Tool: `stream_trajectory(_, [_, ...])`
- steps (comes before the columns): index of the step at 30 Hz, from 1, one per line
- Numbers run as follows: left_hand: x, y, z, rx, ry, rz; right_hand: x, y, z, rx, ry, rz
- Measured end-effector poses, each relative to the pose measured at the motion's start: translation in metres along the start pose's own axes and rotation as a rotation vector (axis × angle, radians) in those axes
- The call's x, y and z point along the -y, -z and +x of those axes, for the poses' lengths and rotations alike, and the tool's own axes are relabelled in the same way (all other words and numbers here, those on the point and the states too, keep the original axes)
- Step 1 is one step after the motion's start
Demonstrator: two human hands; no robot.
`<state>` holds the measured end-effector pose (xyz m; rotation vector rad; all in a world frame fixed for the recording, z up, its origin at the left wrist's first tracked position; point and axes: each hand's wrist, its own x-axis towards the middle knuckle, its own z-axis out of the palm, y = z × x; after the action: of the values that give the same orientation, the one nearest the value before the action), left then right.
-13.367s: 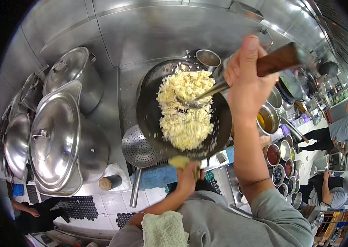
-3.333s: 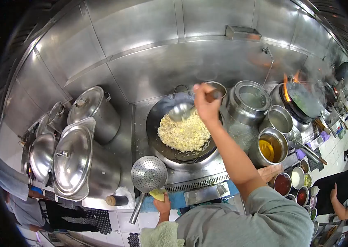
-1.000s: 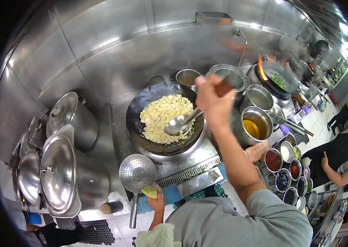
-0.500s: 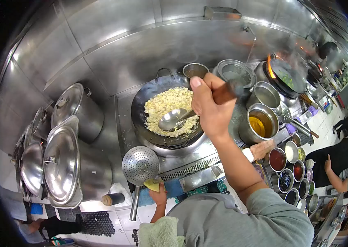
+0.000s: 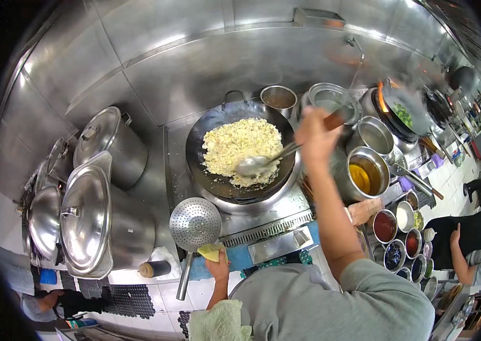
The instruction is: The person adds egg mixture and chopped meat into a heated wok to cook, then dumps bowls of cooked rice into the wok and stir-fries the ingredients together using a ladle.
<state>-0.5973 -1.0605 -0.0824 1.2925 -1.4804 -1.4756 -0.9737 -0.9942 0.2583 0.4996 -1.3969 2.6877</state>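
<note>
My right hand, blurred by motion, is closed around the handle of a ladle. The ladle's bowl rests low in the wok, at the near side of a pale yellow, grainy heap that looks like egg fried rice. Lower down, my left hand has its fingers closed on a folded yellow cloth. Right beside that cloth is a round perforated strainer, its handle pointing toward me. Whether the cloth touches the strainer I cannot tell.
Large lidded steel pots stand on the left. To the right are a pot of yellow oil, several bowls of sauces and seasonings, and another wok with flames. A co-worker stands at far right, another person at lower left.
My right hand has moved right and a little down, away from the camera. The ladle's bowl has shifted slightly right within the rice. My left hand holds the cloth in nearly the same place.
</note>
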Motion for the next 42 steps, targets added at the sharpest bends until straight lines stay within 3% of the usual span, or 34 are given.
stream_trajectory(1, [-0.003,-0.002,0.001,-0.014,0.002,0.017,-0.033,0.008,-0.006,0.098,0.004,0.058])
stream_trajectory(2, [-0.003,-0.006,0.005,0.011,-0.006,0.018,-0.035,0.002,-0.01,0.135,-0.123,0.173])
stream_trajectory(3, [-0.003,0.001,0.003,0.037,-0.006,0.032,-0.03,0.005,-0.005,0.104,-0.107,0.147])
stream_trajectory(8, [-0.009,0.001,0.002,0.065,0.043,-0.034,0.069,0.014,0.046,0.101,0.117,0.13])
stream_trajectory(10, [0.002,0.001,0.004,0.022,0.0,0.007,0.06,0.025,0.053,0.062,0.181,0.129])
stream_trajectory(12, [-0.001,0.003,0.005,0.037,0.024,0.026,-0.006,0.022,0.041,-0.163,0.063,-0.013])
stream_trajectory(13, [-0.001,0.001,0.005,0.049,0.034,0.032,-0.013,0.015,0.029,-0.018,0.08,-0.025])
stream_trajectory(15, [-0.001,0.0,0.002,0.046,0.004,0.005,-0.014,0.01,0.029,0.047,-0.004,0.064])
stream_trajectory(19, [0.0,0.007,0.015,0.091,0.002,-0.016,0.046,0.01,0.063,0.021,0.192,0.063])
stream_trajectory(20, [0.007,0.008,0.011,0.102,0.024,-0.017,0.06,0.013,0.067,0.028,0.148,0.132])
stream_trajectory(22, [0.016,0.007,0.01,0.035,0.037,0.02,0.039,0.025,0.081,0.001,0.18,0.193])
stream_trajectory(24, [0.016,0.004,0.012,0.036,0.038,0.089,-0.024,0.017,0.075,-0.244,0.083,0.04])
stream_trajectory(27, [0.002,0.002,0.008,0.056,-0.004,0.033,-0.029,-0.002,0.067,0.03,0.002,0.066])
stream_trajectory(31, [-0.002,0.002,0.005,0.046,0.026,-0.007,0.051,-0.034,0.03,0.233,0.015,0.11])
stream_trajectory(34, [-0.009,-0.002,0.003,0.027,0.016,-0.022,0.002,-0.048,-0.006,0.111,-0.012,0.077])
stream_trajectory(37, [-0.009,0.001,0.004,0.044,0.057,-0.075,-0.089,-0.032,0.003,0.35,-0.018,-0.093])
stream_trajectory(38, [-0.008,0.005,0.002,0.033,0.069,-0.114,-0.061,-0.048,-0.003,0.251,-0.044,-0.022])
stream_trajectory(42, [-0.024,0.009,-0.014,0.025,0.184,-0.275,0.045,-0.039,-0.037,0.33,0.004,0.022])
